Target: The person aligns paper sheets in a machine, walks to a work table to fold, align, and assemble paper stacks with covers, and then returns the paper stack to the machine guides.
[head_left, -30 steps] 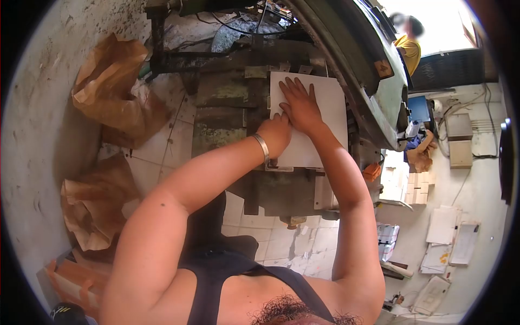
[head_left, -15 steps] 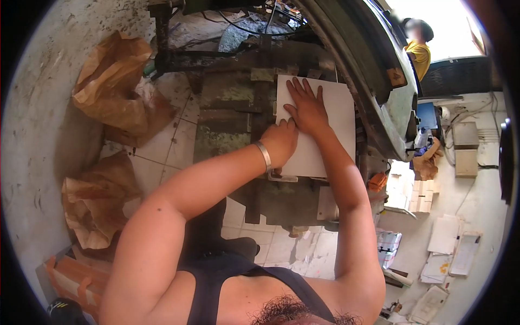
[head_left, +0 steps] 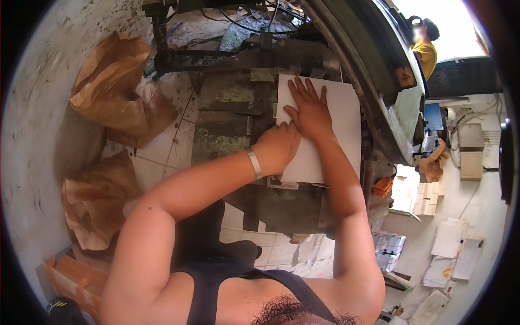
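Observation:
A white sheet of paper or card lies on the worn green metal bed of a machine. My right hand presses flat on its upper part, fingers spread. At the sheet's left edge, beside the right wrist, is my left hand with its fingers curled in. Whatever those fingers may hold is hidden under them. Close below the left hand, a small light metal piece sits at the sheet's lower left corner.
A heavy green machine part slants along the sheet's right side. Crumpled brown paper lies on the left. An orange object is right of the bed. A person in a yellow top stands at the upper right.
The camera view has shifted slightly. My right hand stays flat on the sheet and my left hand stays curled at its left edge, with its wrist slightly lower and further left.

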`<state>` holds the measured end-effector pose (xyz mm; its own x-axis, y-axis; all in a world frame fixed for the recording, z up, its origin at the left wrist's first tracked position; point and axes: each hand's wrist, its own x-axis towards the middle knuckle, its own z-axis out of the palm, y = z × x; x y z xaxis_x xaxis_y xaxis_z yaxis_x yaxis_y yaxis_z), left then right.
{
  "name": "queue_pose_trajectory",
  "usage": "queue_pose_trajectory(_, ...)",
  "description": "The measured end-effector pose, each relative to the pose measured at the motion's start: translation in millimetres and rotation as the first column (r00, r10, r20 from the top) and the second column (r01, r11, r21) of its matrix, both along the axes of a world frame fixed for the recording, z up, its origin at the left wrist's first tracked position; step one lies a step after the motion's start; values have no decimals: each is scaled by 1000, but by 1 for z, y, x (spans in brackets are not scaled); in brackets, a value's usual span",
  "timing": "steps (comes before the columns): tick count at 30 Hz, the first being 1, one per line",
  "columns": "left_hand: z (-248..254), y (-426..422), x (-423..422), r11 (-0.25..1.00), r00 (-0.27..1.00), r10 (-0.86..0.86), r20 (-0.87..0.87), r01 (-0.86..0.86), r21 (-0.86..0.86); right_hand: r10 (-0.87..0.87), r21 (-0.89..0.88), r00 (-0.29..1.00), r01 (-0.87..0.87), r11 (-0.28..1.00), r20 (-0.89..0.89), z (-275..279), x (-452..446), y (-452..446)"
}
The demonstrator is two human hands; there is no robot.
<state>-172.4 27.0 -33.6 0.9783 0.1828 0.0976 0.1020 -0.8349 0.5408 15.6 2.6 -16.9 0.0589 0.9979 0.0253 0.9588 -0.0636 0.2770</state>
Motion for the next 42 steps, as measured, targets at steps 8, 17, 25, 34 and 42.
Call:
queue_pose_trajectory(8, -15, 88, -25, 733, 610, 619, 494, -222, -644, 4, -1, 998, -4, 1000, 59, -6, 5, -1)
queue_pose_trajectory(17, -117, 159, 19, 557, 585, 800, 133, -642, -527, -29, -28, 999, 30, 999, 31, -1, 0, 1)
queue_pose_trajectory(25, -121, 190, 21, 721, 764, 643, -54, -628, -293, -23, -24, 999, 24, 999, 39, -4, 2, 1)
queue_pose_trajectory(34, -31, 127, -22, 842, 608, 539, 583, -374, -388, -7, -13, 998, 8, 1000, 65, -3, 3, 2)
queue_pose_trajectory(42, -7, 25, -17, 981, 937, -102, 334, 150, -124, 11, 8, 997, -12, 1000, 74, -12, 9, 1)
